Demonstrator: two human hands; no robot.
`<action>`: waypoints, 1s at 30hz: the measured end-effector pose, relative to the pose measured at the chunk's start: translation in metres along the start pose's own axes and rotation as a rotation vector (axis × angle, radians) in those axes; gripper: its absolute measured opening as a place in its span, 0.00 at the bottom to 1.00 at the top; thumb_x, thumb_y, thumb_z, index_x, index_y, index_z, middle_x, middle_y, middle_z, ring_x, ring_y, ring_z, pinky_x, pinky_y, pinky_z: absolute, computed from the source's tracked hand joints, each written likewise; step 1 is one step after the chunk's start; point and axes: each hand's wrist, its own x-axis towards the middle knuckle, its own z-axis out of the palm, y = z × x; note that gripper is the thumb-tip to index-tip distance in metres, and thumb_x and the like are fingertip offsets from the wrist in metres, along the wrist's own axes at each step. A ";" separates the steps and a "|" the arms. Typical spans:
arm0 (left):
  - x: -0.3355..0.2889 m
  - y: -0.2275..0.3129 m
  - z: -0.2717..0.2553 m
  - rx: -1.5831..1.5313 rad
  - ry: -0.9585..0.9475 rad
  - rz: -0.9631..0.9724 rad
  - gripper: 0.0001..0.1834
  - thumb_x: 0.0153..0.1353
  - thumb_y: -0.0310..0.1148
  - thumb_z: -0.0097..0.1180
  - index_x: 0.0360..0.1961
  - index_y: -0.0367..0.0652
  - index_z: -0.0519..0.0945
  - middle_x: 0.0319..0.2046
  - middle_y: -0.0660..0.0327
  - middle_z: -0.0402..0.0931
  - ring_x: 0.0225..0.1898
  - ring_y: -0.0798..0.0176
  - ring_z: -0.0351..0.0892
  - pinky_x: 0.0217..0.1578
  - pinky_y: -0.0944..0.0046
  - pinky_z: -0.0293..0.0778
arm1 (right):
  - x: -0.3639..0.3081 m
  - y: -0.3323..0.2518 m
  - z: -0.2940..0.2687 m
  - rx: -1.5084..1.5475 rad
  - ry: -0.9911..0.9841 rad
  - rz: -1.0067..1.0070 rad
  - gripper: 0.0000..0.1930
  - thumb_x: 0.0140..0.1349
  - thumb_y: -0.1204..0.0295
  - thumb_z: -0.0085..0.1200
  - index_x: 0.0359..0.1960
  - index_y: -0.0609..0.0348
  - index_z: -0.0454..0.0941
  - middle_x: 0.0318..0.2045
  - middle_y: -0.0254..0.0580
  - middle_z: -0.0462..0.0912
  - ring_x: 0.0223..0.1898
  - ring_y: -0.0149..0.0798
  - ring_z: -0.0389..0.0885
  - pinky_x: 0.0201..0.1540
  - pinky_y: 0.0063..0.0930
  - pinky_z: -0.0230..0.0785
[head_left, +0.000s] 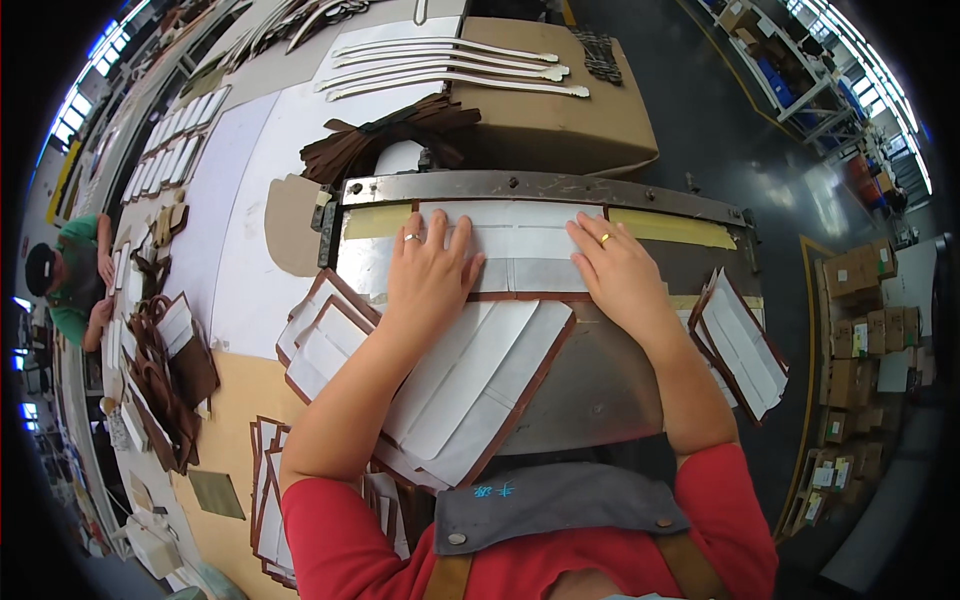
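A white-faced panel with brown edges (530, 247) lies flat on a metal plate, its far edge against a long metal bar (560, 188). My left hand (433, 262) rests on the left part of the panel, fingers stretched toward the bar. On its right end lies my right hand (620, 268), fingers also extended and slightly apart. Both palms face down, and neither hand grips anything. Yellow strips (670, 228) run along the bar on both sides of the panel. Nearer to me, more white panels with brown edges (490, 365) overlap at an angle, partly under my left forearm.
Further panels lie at the right (742, 345) and lower left (268, 500). Beyond the bar are a bundle of brown strips (390, 135), several long white strips (450, 75) and a cardboard box (570, 125). A person in green (75, 265) works at the far left.
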 end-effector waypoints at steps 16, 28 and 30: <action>-0.006 -0.001 -0.003 -0.013 -0.010 0.054 0.23 0.60 0.38 0.52 0.55 0.41 0.68 0.50 0.44 0.69 0.54 0.37 0.66 0.52 0.51 0.68 | -0.006 -0.005 0.003 -0.093 -0.044 0.002 0.19 0.58 0.69 0.52 0.51 0.61 0.72 0.50 0.42 0.74 0.53 0.47 0.72 0.56 0.36 0.66; 0.005 -0.034 0.002 -0.216 0.155 -0.140 0.28 0.50 0.35 0.60 0.51 0.39 0.67 0.50 0.53 0.65 0.48 0.49 0.69 0.47 0.53 0.65 | 0.043 -0.019 0.001 0.271 -0.010 -0.085 0.13 0.56 0.70 0.54 0.43 0.60 0.76 0.43 0.42 0.76 0.47 0.45 0.73 0.50 0.39 0.65; 0.004 -0.040 0.008 -0.204 0.163 -0.109 0.28 0.49 0.35 0.61 0.51 0.40 0.67 0.50 0.54 0.65 0.49 0.49 0.68 0.49 0.53 0.62 | 0.070 -0.034 0.020 0.338 -0.030 -0.179 0.13 0.56 0.71 0.54 0.42 0.60 0.77 0.44 0.42 0.75 0.46 0.45 0.72 0.50 0.39 0.65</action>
